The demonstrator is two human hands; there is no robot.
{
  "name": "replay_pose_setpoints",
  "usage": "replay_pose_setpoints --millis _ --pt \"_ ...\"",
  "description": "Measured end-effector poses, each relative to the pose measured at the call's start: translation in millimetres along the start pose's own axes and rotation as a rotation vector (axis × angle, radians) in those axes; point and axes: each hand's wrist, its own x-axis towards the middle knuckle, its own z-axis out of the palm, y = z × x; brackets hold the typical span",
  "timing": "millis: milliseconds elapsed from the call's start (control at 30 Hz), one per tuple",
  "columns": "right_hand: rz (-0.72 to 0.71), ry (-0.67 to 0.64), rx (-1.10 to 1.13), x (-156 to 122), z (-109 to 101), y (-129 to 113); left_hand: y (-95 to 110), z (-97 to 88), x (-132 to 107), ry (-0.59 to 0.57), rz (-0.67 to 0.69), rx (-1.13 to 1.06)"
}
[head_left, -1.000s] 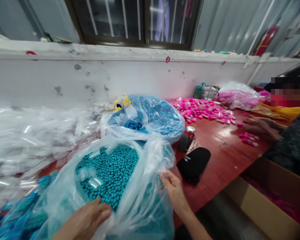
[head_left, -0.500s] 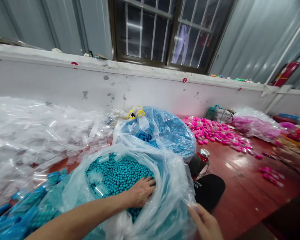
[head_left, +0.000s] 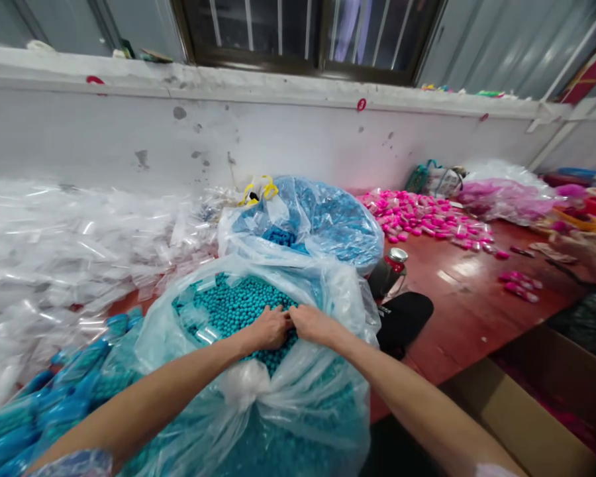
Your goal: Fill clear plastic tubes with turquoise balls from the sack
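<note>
A big clear plastic bag [head_left: 322, 391] full of small teal beads [head_left: 231, 301] stands open at the table's near edge. Both my hands are inside its mouth, resting on the beads and touching each other. My left hand [head_left: 267, 328] lies knuckles up with its fingers curled into the beads. My right hand [head_left: 312, 322] meets it from the right, fingers bent down into the beads; what the fingers hold is hidden. A few small clear packets [head_left: 206, 333] lie on the beads to the left.
Behind stands a second bag of blue beads [head_left: 328, 222]. Heaps of clear packets [head_left: 54, 245] fill the left; filled blue packets [head_left: 24, 417] lie lower left. Pink packets [head_left: 422, 218], a jar [head_left: 392, 265] and a black cap [head_left: 404, 318] sit on the red table [head_left: 471, 298]. Another person's hand [head_left: 583, 248] shows far right, above a cardboard box [head_left: 526, 411].
My right hand let go of the bag's outer rim and moved into the bag beside my left hand. The view tilted down slightly.
</note>
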Motion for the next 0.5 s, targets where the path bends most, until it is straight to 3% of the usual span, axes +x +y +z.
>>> replay_pose_setpoints --millis 133,300,367,500 --pt "0.045 -0.179 -0.15 -5.2 13.5 10.5 -3.8 -12.0 -26.2 -0.116 -0.04 0.148" --pt "0.039 -0.228 -0.256 -1.7 15.5 -11.5 -3.5 -24.3 -57.0 -0.233 -0.094 0.11" --pt "0.041 -0.184 -0.278 -2.3 14.2 -23.8 -0.9 -25.1 -72.7 -0.22 -0.128 0.097" --pt "-0.037 -0.058 -0.208 -18.6 5.4 -40.3 9.8 -23.8 -106.7 -0.079 -0.14 0.042"
